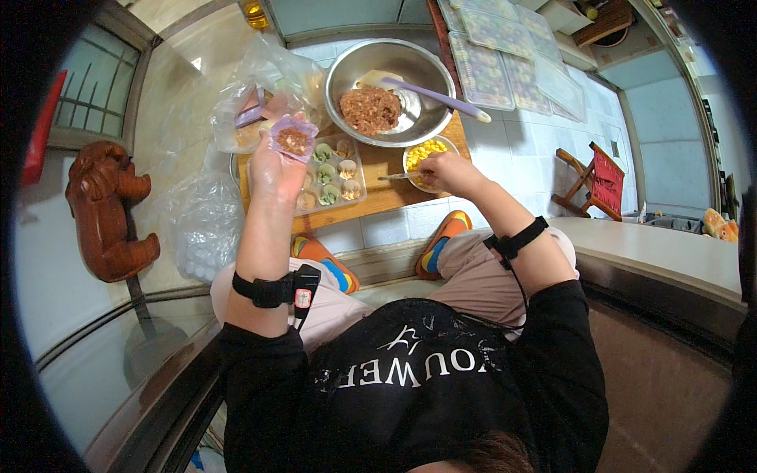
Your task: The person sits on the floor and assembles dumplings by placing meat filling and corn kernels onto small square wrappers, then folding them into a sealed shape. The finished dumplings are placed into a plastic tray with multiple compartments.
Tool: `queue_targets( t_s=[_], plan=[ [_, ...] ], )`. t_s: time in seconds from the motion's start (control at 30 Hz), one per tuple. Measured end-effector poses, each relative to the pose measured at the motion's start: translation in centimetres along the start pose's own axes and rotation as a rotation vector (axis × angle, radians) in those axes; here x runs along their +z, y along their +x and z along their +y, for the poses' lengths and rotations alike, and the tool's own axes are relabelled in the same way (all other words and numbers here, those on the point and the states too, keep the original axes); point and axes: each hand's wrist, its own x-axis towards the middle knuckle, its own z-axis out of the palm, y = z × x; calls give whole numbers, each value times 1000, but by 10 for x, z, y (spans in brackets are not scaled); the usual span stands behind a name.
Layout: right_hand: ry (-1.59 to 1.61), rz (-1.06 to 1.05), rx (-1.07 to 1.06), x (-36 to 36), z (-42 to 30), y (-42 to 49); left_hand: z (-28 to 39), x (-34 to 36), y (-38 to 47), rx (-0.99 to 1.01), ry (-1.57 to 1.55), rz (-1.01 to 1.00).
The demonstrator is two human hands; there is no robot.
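On the raised palm of my left hand (277, 171) lies a purple dumpling wrapper (310, 127), its edges curling up around a mound of meat filling (292, 141). My right hand (443, 172) is over the bowl of corn kernels (424, 151), fingers bent and closed on a thin utensil (399, 176) that points left past the bowl's rim. Fingertips and any kernels in them are hidden. Between the two hands, a clear plastic tray (337, 203) holds several shaped dumplings, green (325, 174) and pale (347, 169). My left forearm and hand cover the tray's left part.
Behind the tray stands a steel bowl (434, 127) with minced meat (369, 110) and a purple-handled spatula (443, 100). Stacked wrappers (249, 107) lie in a plastic bag (266, 65). Lidded dumpling trays (482, 71) are at upper right, a folding stool (607, 183) at right, a wooden carving (106, 213) at left.
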Motion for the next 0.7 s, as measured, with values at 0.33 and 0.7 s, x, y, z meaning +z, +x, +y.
queue_targets(
  t_s=[0.33,0.7],
  plan=[
    [144,157,103,2,1,-9,-3,4,-3,-27,-51,45],
    [393,541,-174,-83,-109,2,-32,18,-36,-174,-72,-318]
  ],
)
